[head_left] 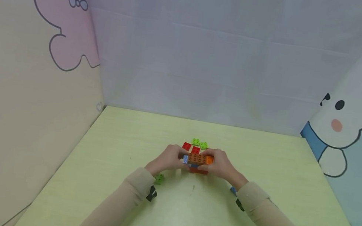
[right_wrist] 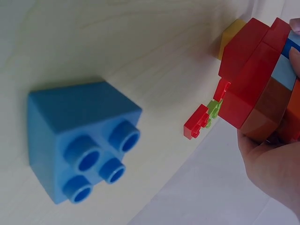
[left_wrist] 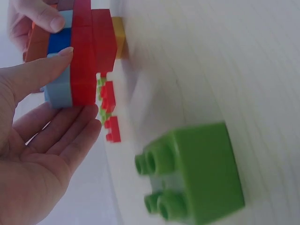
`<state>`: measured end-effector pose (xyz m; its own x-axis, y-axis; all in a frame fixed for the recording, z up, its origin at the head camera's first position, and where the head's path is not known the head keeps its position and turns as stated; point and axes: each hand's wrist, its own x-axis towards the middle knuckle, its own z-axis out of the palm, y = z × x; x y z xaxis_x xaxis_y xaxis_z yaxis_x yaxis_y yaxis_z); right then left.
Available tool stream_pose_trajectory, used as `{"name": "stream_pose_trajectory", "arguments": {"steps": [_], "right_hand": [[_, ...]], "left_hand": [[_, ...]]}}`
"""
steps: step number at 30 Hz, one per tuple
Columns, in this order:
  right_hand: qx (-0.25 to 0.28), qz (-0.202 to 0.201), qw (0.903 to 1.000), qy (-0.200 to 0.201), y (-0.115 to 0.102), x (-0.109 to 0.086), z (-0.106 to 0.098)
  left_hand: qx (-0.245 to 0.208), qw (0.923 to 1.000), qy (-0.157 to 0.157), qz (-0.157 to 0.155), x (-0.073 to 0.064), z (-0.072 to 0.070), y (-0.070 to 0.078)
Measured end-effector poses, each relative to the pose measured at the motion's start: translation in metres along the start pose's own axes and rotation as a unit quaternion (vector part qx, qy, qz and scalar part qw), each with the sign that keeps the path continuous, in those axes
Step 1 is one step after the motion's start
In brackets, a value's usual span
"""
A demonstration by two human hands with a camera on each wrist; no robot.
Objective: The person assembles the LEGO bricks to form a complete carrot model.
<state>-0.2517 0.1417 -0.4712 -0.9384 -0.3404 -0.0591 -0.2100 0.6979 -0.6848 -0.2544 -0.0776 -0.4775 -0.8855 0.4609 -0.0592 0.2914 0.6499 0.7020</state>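
Note:
Both hands hold a stack of toy building bricks [head_left: 197, 159] near the middle of the table, one at each end. In the left wrist view the stack runs from a yellow brick [left_wrist: 120, 37] at the table through red bricks [left_wrist: 83, 65] to a row of blue and light blue, with brown above. My left hand [head_left: 173, 157] has its thumb on a light blue brick [left_wrist: 60, 89] and its fingers at the brick's far side. Opposite, my right hand [head_left: 221, 164] grips the end with an orange brick [head_left: 209, 160] and a brown brick [right_wrist: 266, 112].
Behind the stack lie loose red bricks [head_left: 186, 146] and light green bricks [head_left: 195, 142]. A green brick [left_wrist: 206, 173] sits near the left wrist, a blue brick [right_wrist: 84, 136] near the right. Printed cloth walls [head_left: 187, 54] enclose the table [head_left: 91, 192].

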Motion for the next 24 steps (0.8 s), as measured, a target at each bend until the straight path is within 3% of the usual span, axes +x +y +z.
{"name": "stream_pose_trajectory", "arguments": {"steps": [6, 11, 18, 24], "right_hand": [[-0.011, 0.006, 0.9999, 0.0, 0.0, -0.001, 0.0], [-0.008, 0.014, 0.9999, -0.001, 0.002, -0.001, -0.001], [0.0, 0.015, 0.9999, -0.003, 0.003, 0.001, 0.001], [0.001, 0.018, 0.9998, 0.0, 0.003, 0.0, 0.001]], "left_hand": [[-0.011, 0.9997, -0.006, -0.021, -0.02, -0.019, -0.01], [0.019, 0.9989, -0.029, -0.03, -0.036, -0.027, -0.021], [0.049, 0.9973, -0.04, -0.036, -0.06, -0.028, -0.029], [0.081, 0.995, -0.049, -0.033, -0.067, -0.021, -0.038]]}}
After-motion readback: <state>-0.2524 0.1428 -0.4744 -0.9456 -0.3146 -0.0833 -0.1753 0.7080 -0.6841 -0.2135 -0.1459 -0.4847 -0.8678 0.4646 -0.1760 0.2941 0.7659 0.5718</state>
